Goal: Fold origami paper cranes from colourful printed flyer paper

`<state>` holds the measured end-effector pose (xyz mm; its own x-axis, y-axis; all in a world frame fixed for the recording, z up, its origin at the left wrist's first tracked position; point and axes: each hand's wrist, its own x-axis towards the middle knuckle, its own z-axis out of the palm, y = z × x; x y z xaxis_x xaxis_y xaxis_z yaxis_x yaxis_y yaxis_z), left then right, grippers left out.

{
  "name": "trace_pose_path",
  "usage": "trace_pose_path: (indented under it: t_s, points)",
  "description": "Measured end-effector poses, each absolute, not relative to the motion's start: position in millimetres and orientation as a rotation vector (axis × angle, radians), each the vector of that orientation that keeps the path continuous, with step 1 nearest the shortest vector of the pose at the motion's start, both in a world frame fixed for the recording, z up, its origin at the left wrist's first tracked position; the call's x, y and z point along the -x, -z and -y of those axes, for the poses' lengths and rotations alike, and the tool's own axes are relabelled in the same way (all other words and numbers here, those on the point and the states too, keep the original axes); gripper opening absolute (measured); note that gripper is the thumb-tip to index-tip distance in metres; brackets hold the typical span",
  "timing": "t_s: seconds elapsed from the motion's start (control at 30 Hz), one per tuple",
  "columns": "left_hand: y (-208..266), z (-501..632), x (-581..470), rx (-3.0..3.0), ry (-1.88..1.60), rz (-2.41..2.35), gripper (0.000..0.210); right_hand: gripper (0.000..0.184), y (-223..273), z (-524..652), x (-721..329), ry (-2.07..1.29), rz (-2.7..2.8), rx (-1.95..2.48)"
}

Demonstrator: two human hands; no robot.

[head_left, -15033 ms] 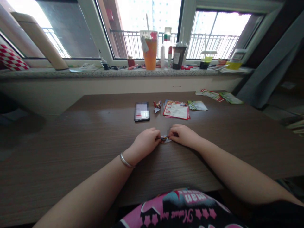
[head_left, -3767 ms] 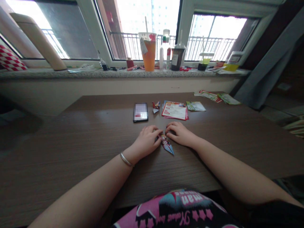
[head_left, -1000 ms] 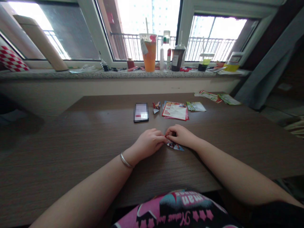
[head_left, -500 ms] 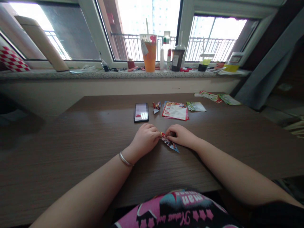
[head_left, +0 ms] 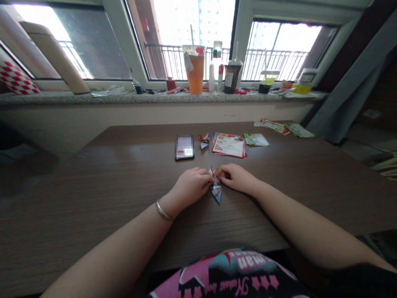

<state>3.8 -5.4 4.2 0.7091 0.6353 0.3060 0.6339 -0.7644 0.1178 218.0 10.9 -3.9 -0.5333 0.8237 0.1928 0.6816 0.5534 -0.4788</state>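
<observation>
Our printed paper [head_left: 216, 193] is folded narrow and pointed.
Our left hand [head_left: 196, 182] and right hand [head_left: 235, 177] pinch its sides; we cannot tell whether folds remain.

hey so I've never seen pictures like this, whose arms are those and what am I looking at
No machine here: these are a person's bare hands, seen by a camera worn on their head, looking forward and down. The left hand, its wrist wearing a silver bracelet, holds a folded paper. The right hand has its fingers at the other side; whether they grip is too small to tell. On the table beyond lie a blurred-screen device, another folded paper piece and a stack of red-edged sheets.
</observation>
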Motion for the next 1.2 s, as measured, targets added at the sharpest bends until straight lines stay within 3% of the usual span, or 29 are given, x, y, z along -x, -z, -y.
trace_pose_path:
  t_s: [0.67,0.97,1.2]
  points:
    - [0.1,-1.7,-2.4,-2.774,-0.582,-1.176,0.018,0.015,-9.9,3.9,-213.7,0.248,2.697,1.023]
    - [-0.7,-1.5,-2.7,-2.753,-0.603,-1.167,0.018,0.015,-6.4,1.7,-213.8,0.207,2.678,0.988]
    - [-1.7,-0.4,-2.7,-2.757,-0.548,-1.195,0.02,0.012,2.4,-6.8,-217.7,-0.131,2.499,1.045]
